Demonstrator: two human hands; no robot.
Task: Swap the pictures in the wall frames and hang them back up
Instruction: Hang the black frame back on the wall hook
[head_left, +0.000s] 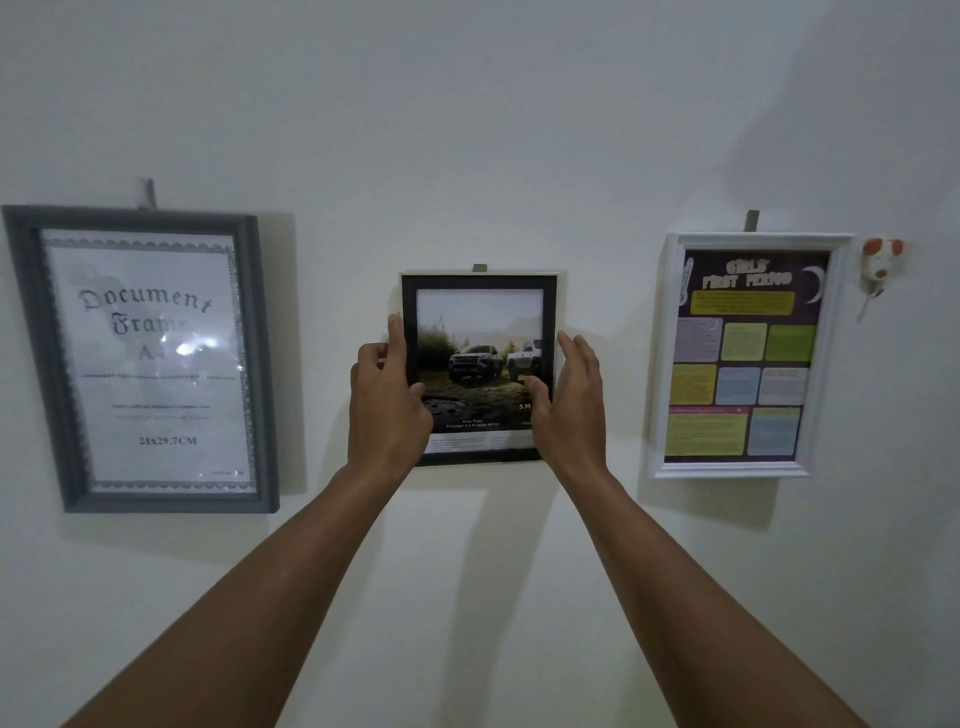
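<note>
Three frames hang on a white wall. The middle one is a small black frame with a picture of two off-road cars. My left hand grips its left edge, thumb on the glass. My right hand holds its right edge, thumb on the front. On the left hangs a large grey frame with a "Document Frame A4" sheet. On the right hangs a white frame with a dark poster of coloured text boxes.
Each frame hangs from a small hook: one above the grey frame, one above the black frame, one above the white frame. A small orange-and-white wall hook sits right of the white frame.
</note>
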